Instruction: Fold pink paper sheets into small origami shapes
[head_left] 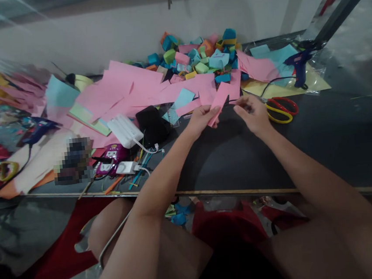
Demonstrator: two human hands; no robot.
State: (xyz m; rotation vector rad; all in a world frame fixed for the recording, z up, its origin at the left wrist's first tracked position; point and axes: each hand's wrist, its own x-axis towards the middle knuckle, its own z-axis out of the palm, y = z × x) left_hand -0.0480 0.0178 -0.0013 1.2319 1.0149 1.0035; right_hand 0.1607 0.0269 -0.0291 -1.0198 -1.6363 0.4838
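Observation:
A folded strip of pink paper (219, 102) is pinched between the thumb and fingers of my left hand (203, 118), raised a little over the dark table. To its right is my right hand (252, 112), with loosely curled fingers and a gap between thumb and forefinger; I make out nothing held in it. Close against the right hand lie scissors (281, 109) with one red and one yellow handle loop. Their blades are mostly hidden behind that hand. Pink paper sheets (154, 87) spread out beyond my left hand.
Many small folded paper pieces (201, 61) in several colours are heaped by the wall. A blue glue gun (300, 68) rests at the right, another glue gun (38, 128) at the left. A white power bank (125, 131), a black pouch (152, 124) and a purple power strip (112, 157) stand left.

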